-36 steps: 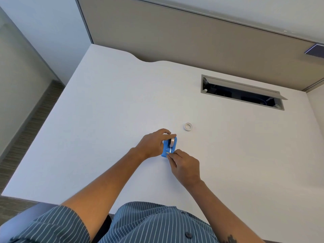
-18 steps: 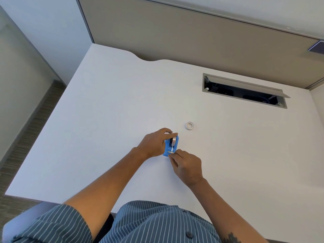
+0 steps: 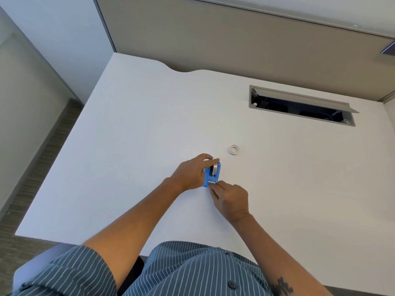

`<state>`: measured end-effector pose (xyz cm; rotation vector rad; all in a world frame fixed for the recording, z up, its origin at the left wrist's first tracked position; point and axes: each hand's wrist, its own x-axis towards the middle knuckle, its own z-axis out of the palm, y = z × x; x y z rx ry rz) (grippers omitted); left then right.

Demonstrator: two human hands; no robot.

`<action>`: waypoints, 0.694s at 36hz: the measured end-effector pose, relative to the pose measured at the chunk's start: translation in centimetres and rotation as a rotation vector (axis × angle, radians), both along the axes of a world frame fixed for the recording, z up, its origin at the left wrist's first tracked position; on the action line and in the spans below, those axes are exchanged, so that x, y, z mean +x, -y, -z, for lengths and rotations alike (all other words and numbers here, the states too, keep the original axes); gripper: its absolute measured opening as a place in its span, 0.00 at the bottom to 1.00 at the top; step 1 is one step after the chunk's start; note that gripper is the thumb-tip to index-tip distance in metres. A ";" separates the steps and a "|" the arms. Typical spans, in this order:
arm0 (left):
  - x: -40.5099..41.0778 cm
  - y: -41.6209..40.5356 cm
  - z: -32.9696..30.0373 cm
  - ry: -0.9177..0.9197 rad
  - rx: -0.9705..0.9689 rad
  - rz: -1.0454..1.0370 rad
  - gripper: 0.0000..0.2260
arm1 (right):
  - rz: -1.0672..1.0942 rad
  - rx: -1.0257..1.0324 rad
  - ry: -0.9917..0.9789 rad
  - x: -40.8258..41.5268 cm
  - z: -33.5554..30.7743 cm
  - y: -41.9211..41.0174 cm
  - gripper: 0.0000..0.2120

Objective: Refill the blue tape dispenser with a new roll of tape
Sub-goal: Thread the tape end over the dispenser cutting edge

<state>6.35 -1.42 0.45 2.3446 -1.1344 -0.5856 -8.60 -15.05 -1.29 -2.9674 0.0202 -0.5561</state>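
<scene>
Blue tape dispenser (image 3: 212,174) sits mid-desk (image 3: 132,129), and I see bare surface all round. My left hand (image 3: 192,173) clasps it from nine o'clock; my right hand (image 3: 229,198) pinches the tape end at six. A roll shows inside. At one o'clock lies a small white ring (image 3: 234,149).

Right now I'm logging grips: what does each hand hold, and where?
Left hand grips the blue tape dispenser by its left side and top. Right hand pinches at its cutter end, probably the tape's end.
</scene>
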 end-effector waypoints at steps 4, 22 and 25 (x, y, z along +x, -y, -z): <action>-0.2 -0.2 0.0 -0.008 -0.010 -0.009 0.30 | 0.079 0.080 -0.026 -0.6 0.0 -0.6 0.06; -1.0 -0.5 0.6 -0.032 -0.038 -0.067 0.32 | 0.392 0.467 -0.328 -0.2 -0.1 0.4 0.32; -1.0 -0.5 0.6 -0.045 -0.035 -0.068 0.32 | 0.394 0.463 -0.348 -0.2 -0.2 0.4 0.32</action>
